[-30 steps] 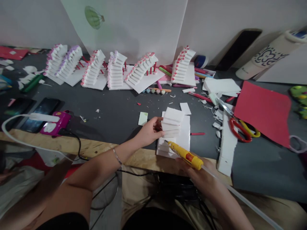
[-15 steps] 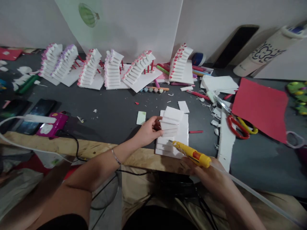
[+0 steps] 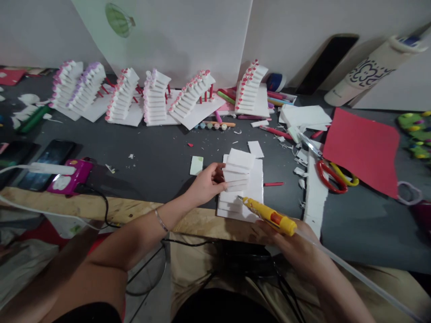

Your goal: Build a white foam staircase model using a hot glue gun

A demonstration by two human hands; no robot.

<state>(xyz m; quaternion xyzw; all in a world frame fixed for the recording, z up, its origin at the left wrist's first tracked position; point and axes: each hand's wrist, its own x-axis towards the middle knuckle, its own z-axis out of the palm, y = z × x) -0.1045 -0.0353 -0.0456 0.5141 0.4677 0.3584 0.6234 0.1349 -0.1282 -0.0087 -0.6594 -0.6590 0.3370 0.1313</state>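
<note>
Craft workshop type space. The dark table point(image 3: 151, 152) is covered with white foam stair models point(image 3: 123, 96), foam offcuts point(image 3: 301, 171), red card point(image 3: 362, 152), scissors point(image 3: 332, 177) and a hot glue gun point(image 3: 269, 216).

Foam staircase models point(image 3: 155, 101) line the back of the table point(image 3: 161, 170) — scissors point(image 3: 332, 177) right, phones point(image 3: 47, 163) left.

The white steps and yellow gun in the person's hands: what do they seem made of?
The white steps look like foam board: matte, thick, with slightly ragged cut edges. The yellow glue gun looks like moulded plastic, smooth with a slight shine; its narrow tip is too small to tell.
</note>
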